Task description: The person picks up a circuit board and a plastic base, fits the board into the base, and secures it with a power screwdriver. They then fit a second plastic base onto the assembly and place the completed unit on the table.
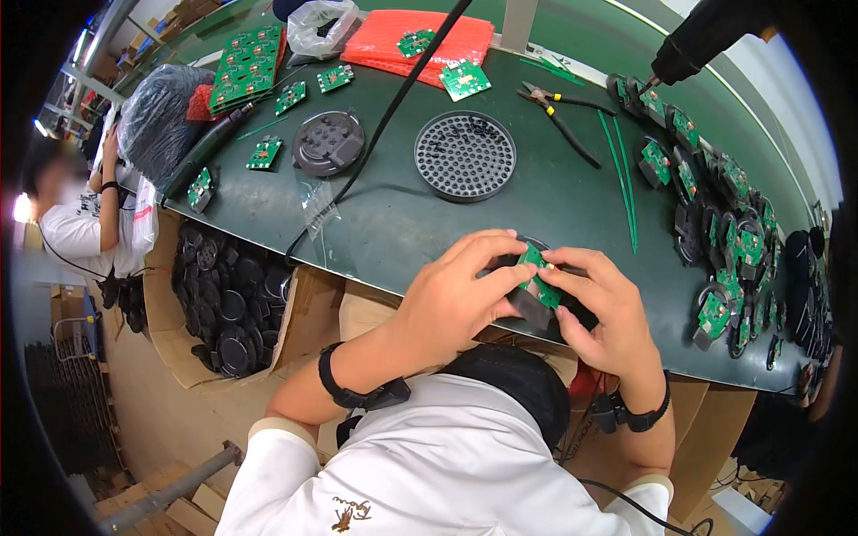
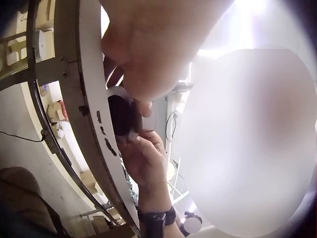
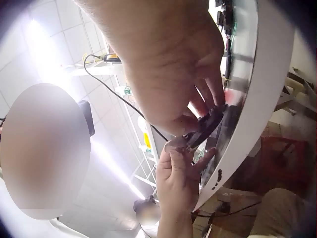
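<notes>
At the bench's near edge, my left hand [image 1: 456,290] and right hand [image 1: 603,308] hold a round black plastic housing [image 1: 534,310] between them. A green circuit board [image 1: 541,281] lies on the housing, with fingers of both hands at its edges. The left thumb and fingers grip the left side; the right thumb and fingers pinch the right. In the right wrist view the housing [image 3: 210,126] shows edge-on between the hands. The left wrist view shows its dark underside [image 2: 124,115]. The hands cover much of the housing's rim.
A round perforated tray [image 1: 465,192] with small dark pieces, another black housing [image 1: 326,143] and cutting pliers [image 1: 559,116] lie on the bench. Housings with boards [image 1: 733,241] crowd the right side below an electric screwdriver [image 1: 706,45]. A carton of black parts [image 1: 232,304] stands left.
</notes>
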Motion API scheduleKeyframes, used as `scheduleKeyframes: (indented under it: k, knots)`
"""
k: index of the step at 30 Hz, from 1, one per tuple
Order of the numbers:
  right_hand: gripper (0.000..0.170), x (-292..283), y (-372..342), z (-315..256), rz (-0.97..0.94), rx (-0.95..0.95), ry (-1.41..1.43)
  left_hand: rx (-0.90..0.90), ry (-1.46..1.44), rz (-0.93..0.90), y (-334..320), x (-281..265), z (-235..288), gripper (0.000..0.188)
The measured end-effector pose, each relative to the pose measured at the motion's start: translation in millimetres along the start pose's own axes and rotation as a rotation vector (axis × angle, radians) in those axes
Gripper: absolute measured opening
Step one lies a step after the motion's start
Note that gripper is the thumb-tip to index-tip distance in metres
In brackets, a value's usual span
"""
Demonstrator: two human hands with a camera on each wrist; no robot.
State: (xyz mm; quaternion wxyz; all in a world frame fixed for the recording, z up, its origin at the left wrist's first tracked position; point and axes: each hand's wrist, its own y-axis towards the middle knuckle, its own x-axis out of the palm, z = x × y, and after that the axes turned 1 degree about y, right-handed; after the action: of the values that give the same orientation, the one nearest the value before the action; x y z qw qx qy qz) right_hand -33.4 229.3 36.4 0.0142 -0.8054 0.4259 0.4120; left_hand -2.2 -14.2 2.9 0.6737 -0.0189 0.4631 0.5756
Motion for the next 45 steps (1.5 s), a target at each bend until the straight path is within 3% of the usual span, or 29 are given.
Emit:
scheduleKeyframes:
  k: [3,5,6,8,10,12,15,16,17,22,28,45]
  knots:
    - [0.044,8,-4,4,0.048,-0.006,0.019,-0.014,-0.212,0.072,0,6,-4,0.039]
    - [0.045,10,-2,0,0.065,-0.018,0.018,-0.228,-0.694,0.243,0,8,5,0.032]
    - [0.043,10,1,-4,0.089,-0.054,0.032,-0.225,-0.69,0.242,-1,10,7,0.032]
    - [0.041,15,6,-9,0.11,-0.097,0.046,-0.239,-0.957,0.251,-3,13,9,0.028]
    - [0.038,28,9,-8,0.253,-0.162,0.015,-0.236,-0.852,0.209,-4,12,13,0.024]
    - [0.036,40,5,-8,0.275,-0.131,0.013,-0.16,-0.593,0.245,-1,12,16,0.019]
    - [0.034,65,1,-3,0.485,0.079,0.176,-0.193,-0.713,0.203,-7,21,19,0.043]
    - [0.034,64,0,-4,0.483,0.074,0.175,-0.23,-0.821,0.207,-7,23,23,0.054]
    - [0.035,62,1,-9,0.476,0.072,0.156,-0.222,-0.74,0.106,-8,20,24,0.071]
    - [0.041,64,-5,-20,0.55,0.088,0.229,-0.199,-0.688,0.014,-6,12,34,0.067]
    - [0.042,60,-13,-27,0.569,0.067,0.221,-0.112,-1.055,0.081,-5,15,40,0.067]
    - [0.043,62,-22,-25,0.568,-0.008,0.473,-0.081,-0.936,0.037,-3,3,43,0.071]
